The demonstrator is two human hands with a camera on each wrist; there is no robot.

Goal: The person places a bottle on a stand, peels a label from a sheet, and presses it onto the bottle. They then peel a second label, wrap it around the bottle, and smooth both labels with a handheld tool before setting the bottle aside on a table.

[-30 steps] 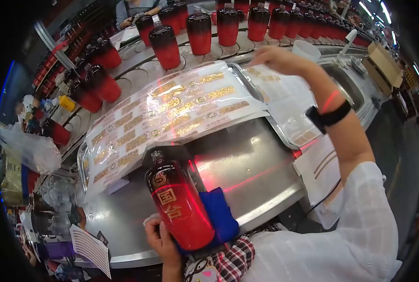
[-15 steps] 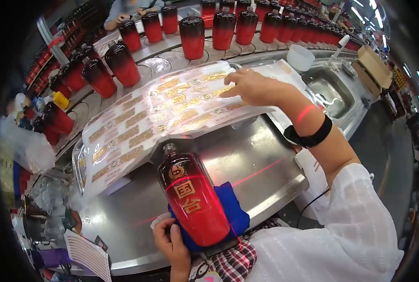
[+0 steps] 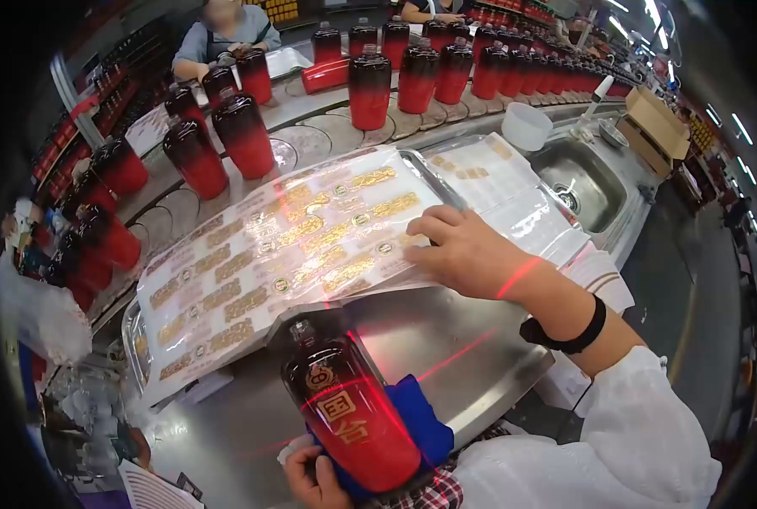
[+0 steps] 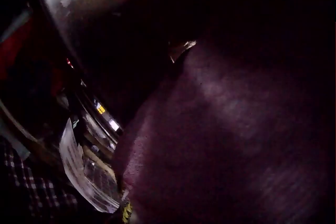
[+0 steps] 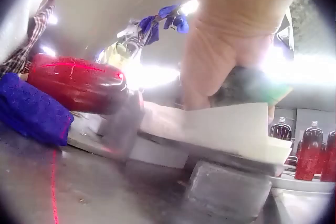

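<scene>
In the head view a black-to-red bottle (image 3: 357, 416) with gold characters leans on a tilted rest over a blue cloth (image 3: 421, 420). Beside its base is my left hand (image 3: 315, 482), fingers bent around a small white piece (image 3: 294, 448). My right hand (image 3: 463, 254) reaches over the right side of a sheet of gold labels (image 3: 285, 233), fingertips apart at the sheet's surface. The right wrist view shows that hand (image 5: 236, 40) behind the white sheet edge (image 5: 220, 129), its fingertips hidden there. The left wrist view is mostly dark.
More black-to-red bottles (image 3: 368, 89) line the curved conveyor beyond the sheet; one lies on its side. To the right are a sink (image 3: 586, 182), a white tub (image 3: 527, 127) and a cardboard box (image 3: 654, 131). Another person (image 3: 226, 42) sits across the conveyor.
My right hand has come down from above the tray at the right onto the label sheet's right side. The left hand stays beside the bottle's base. The head view has shifted.
</scene>
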